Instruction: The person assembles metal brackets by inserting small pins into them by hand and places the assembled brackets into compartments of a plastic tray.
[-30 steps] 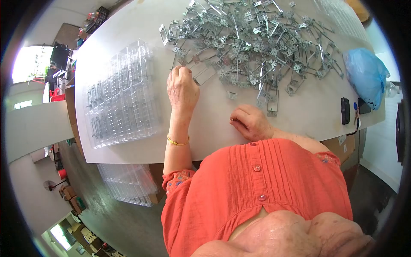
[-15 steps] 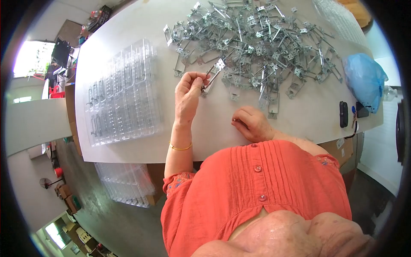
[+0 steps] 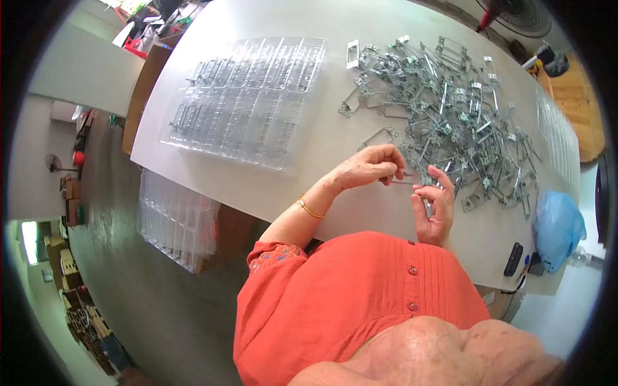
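Note:
A large pile of thin metal brackets point(image 3: 444, 109) lies on the pale table point(image 3: 257, 206). At the pile's near edge, my left hand point(image 3: 375, 165) pinches one end of a metal bracket point(image 3: 404, 181). My right hand point(image 3: 436, 206) is just to the right, thumb and fingers closed at the bracket's other end. Part of this bracket is hidden by the fingers. To the left lies a clear plastic tray point(image 3: 248, 106) with rows of compartments, some with metal pieces in them.
A blue plastic bag point(image 3: 557, 228) and a black case point(image 3: 513, 259) lie near the right edge. More clear trays point(image 3: 177, 219) are stacked below the table's left edge. Clear plastic sheets point(image 3: 559, 138) lie at the far right.
The view has turned. My left hand picked a bracket from the pile and brought it across to my right hand, which has lifted and taken hold of its other end.

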Action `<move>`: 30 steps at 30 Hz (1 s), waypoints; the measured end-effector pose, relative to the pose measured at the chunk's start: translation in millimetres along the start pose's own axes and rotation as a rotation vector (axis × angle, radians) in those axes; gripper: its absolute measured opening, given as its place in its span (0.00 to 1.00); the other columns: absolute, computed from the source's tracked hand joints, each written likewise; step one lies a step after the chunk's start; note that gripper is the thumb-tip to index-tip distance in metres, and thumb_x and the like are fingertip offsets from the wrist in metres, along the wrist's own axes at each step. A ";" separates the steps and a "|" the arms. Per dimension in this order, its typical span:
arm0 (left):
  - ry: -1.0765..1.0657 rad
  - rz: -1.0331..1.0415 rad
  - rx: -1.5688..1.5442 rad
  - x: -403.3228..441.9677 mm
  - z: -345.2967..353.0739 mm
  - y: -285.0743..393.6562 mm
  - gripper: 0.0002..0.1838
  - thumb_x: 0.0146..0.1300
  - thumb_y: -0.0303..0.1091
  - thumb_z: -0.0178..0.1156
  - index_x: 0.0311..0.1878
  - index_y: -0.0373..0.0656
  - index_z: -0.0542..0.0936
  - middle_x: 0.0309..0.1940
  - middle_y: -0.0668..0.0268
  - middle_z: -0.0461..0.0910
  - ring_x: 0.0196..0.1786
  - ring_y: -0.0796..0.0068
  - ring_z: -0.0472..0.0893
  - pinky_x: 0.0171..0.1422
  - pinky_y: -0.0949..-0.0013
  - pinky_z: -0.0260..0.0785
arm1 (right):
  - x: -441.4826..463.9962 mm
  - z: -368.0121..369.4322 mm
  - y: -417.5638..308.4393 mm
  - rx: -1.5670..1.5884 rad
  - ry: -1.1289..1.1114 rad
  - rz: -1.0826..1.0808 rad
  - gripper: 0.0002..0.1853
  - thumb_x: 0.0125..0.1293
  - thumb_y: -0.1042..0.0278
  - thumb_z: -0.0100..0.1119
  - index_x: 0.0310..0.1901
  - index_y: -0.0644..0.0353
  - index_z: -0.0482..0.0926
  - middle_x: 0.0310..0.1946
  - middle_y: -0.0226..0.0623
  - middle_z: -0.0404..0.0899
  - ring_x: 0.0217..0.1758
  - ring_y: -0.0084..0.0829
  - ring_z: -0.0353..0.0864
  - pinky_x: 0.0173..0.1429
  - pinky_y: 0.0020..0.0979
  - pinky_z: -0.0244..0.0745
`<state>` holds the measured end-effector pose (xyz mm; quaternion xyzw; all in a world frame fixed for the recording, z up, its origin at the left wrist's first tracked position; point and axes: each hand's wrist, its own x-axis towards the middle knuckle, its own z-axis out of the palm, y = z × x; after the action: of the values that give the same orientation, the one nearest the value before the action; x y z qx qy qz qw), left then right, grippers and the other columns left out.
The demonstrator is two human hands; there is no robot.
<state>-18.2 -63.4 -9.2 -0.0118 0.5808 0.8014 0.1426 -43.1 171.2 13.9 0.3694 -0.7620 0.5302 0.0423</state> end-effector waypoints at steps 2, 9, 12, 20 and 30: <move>-0.063 0.005 0.002 0.0 -1.5 -2.1 0.09 0.73 0.29 0.56 0.51 0.37 0.80 0.44 0.64 0.85 0.40 0.79 0.79 0.48 0.71 0.73 | -5.8 2.9 8.1 0.063 -0.063 0.027 0.09 0.69 0.82 0.64 0.48 0.62 0.79 0.64 0.53 0.75 0.55 0.30 0.82 0.55 0.28 0.80; -0.148 0.022 0.003 -2.0 -7.0 -12.4 0.15 0.75 0.40 0.61 0.54 0.38 0.80 0.43 0.66 0.82 0.39 0.78 0.78 0.47 0.71 0.73 | -4.0 6.4 15.8 0.125 -0.116 0.032 0.10 0.71 0.83 0.62 0.51 0.63 0.78 0.65 0.50 0.73 0.52 0.24 0.83 0.55 0.25 0.81; -0.146 0.047 0.022 -2.8 -3.5 -13.8 0.23 0.72 0.49 0.66 0.56 0.38 0.79 0.42 0.66 0.83 0.36 0.79 0.79 0.43 0.71 0.73 | 0.9 6.5 14.2 0.158 -0.154 0.052 0.10 0.72 0.83 0.62 0.51 0.63 0.78 0.65 0.50 0.73 0.51 0.24 0.83 0.55 0.26 0.81; -0.189 0.020 0.124 -5.2 -8.1 -15.9 0.31 0.69 0.53 0.69 0.63 0.37 0.79 0.42 0.64 0.85 0.37 0.79 0.78 0.43 0.71 0.74 | 11.7 13.5 1.6 0.188 -0.169 0.130 0.07 0.71 0.82 0.64 0.46 0.61 0.81 0.61 0.47 0.77 0.51 0.26 0.84 0.50 0.25 0.80; 0.027 0.006 -0.305 -8.4 -17.1 -1.4 0.20 0.78 0.42 0.55 0.57 0.32 0.81 0.29 0.66 0.79 0.24 0.79 0.73 0.30 0.73 0.65 | 27.9 3.2 -2.6 0.322 -0.090 0.293 0.07 0.76 0.76 0.61 0.51 0.63 0.75 0.47 0.36 0.82 0.43 0.21 0.84 0.50 0.24 0.79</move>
<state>-12.4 -80.9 -14.5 -0.0426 0.4542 0.8805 0.1288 -60.6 153.7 27.2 0.2801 -0.7140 0.6286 -0.1286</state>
